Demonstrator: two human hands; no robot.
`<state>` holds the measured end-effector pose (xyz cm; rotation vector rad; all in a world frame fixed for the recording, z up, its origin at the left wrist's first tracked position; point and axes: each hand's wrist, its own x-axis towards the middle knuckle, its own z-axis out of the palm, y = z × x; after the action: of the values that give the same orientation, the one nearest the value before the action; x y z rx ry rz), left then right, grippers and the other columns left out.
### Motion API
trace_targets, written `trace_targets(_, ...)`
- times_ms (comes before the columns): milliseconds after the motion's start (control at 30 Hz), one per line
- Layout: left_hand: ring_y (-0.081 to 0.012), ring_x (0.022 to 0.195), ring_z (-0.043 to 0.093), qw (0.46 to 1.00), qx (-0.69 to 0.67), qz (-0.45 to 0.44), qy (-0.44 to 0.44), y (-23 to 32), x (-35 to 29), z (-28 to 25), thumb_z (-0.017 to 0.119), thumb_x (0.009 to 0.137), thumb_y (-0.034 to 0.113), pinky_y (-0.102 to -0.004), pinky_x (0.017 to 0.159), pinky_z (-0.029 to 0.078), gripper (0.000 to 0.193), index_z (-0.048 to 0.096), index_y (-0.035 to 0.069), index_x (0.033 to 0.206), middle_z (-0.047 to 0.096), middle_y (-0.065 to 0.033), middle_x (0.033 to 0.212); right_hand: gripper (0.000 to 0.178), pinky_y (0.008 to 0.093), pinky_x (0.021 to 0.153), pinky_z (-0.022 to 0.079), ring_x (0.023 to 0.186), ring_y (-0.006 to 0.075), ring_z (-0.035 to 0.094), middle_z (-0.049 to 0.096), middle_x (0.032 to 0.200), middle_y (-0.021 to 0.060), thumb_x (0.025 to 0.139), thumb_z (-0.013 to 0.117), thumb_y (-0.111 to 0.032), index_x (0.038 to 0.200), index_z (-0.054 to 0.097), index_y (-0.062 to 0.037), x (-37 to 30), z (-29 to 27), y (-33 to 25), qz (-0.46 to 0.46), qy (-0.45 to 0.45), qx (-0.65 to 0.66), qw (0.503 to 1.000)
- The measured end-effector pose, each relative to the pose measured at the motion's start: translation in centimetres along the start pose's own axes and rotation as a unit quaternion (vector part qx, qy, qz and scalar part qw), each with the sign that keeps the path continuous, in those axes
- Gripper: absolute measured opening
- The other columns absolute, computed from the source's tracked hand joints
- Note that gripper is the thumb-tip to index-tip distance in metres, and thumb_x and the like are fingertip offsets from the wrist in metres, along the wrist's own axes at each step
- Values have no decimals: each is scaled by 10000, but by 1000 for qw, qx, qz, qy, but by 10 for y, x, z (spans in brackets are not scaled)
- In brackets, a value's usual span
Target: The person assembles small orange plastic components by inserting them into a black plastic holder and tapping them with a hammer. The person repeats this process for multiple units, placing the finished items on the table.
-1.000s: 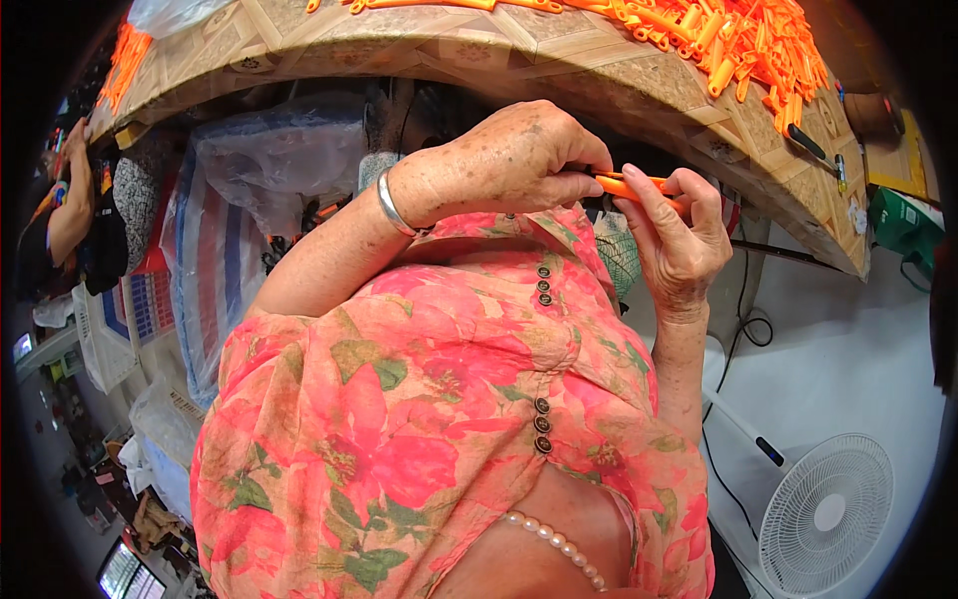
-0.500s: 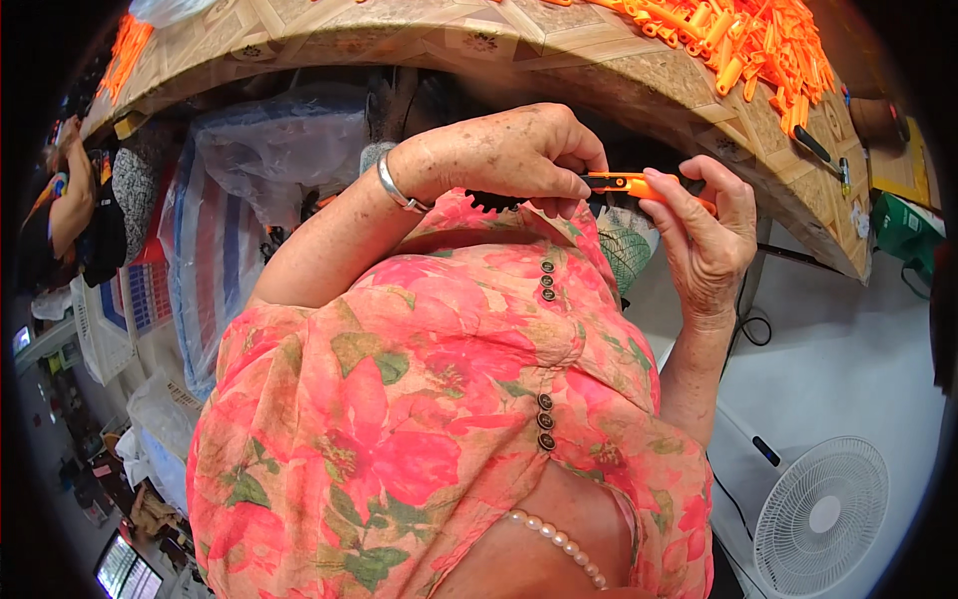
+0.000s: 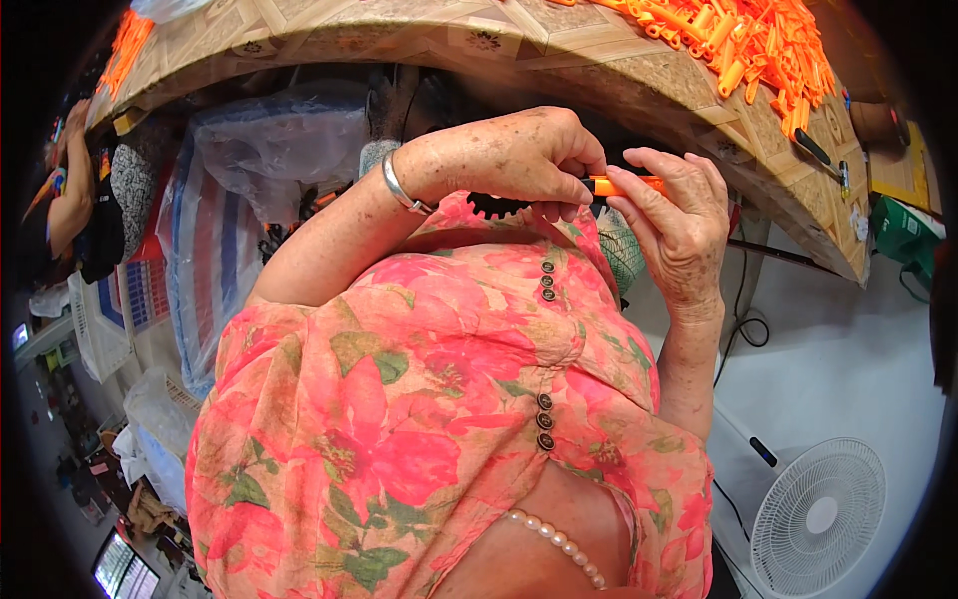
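My left hand (image 3: 534, 160), a silver bangle at its wrist, is closed on a black piece with a curved, toothed edge (image 3: 497, 207); the teeth stick out below the palm. My right hand (image 3: 684, 225) pinches a slim orange plastic handle (image 3: 607, 187) between thumb and fingers. The handle's end meets the black piece close to my left fingertips, in front of my chest. My fingers hide most of the handle and the spot where the two parts join.
A large pile of orange handles (image 3: 743, 50) lies on the patterned table (image 3: 599, 70) ahead. A dark-tipped tool (image 3: 813, 148) rests near its right edge. A white fan (image 3: 821, 514) stands at lower right, a striped plastic bag (image 3: 210, 240) at left. Another person's arm (image 3: 72, 205) shows far left.
My right hand has moved left along the orange handle toward my left hand, covering more of it. My left hand has stayed nearly in place. The other person's arm has shifted slightly.
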<state>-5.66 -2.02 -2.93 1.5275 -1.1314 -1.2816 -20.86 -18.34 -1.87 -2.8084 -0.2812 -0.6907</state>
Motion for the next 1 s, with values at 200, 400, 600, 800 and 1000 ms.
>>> trace_targets(200, -83, 625, 613, 999, 28, 21, 16, 3, -2, 0, 637, 888, 85, -249, 577, 510, 152, 638, -35, 982, 644, -47, 705, 244, 409, 917, 464, 922, 179, 635, 670, 1012, 11, 748, 760, -180, 987, 730, -138, -1, 3, -6, 2, 16, -5, 1000)
trace_targets(400, -133, 559, 595, 987, 114, 87, 73, 9, -3, 2, 662, 871, 138, -280, 560, 490, 173, 646, -34, 877, 621, -84, 625, 259, 385, 870, 489, 890, 170, 637, 672, 978, 9, 738, 769, -170, 992, 729, -140, -4, 8, -3, -17, 62, -6, 998)
trace_targets(600, -258, 535, 590, 951, 231, 174, 112, 12, -5, 3, 663, 850, 136, -312, 545, 476, 163, 651, -26, 856, 589, -145, 605, 274, 372, 827, 487, 876, 185, 633, 667, 962, 12, 722, 781, -154, 987, 721, -119, -9, 15, -1, -16, 81, 30, 996)
trace_targets(800, -318, 579, 617, 927, 249, 232, 159, 3, 1, 7, 676, 822, 128, -374, 541, 474, 141, 660, -6, 865, 597, -168, 624, 290, 351, 801, 481, 847, 226, 634, 669, 917, 37, 698, 800, -153, 967, 706, -100, -7, 9, -7, 117, 83, 133, 981)
trace_targets(1000, -337, 615, 620, 903, 321, 231, 167, 4, 2, 9, 687, 796, 134, -400, 556, 481, 130, 669, 24, 863, 614, -160, 648, 186, 334, 733, 464, 765, 224, 633, 654, 807, 56, 754, 760, -169, 900, 694, -76, -3, -2, -2, 154, -19, 178, 972)
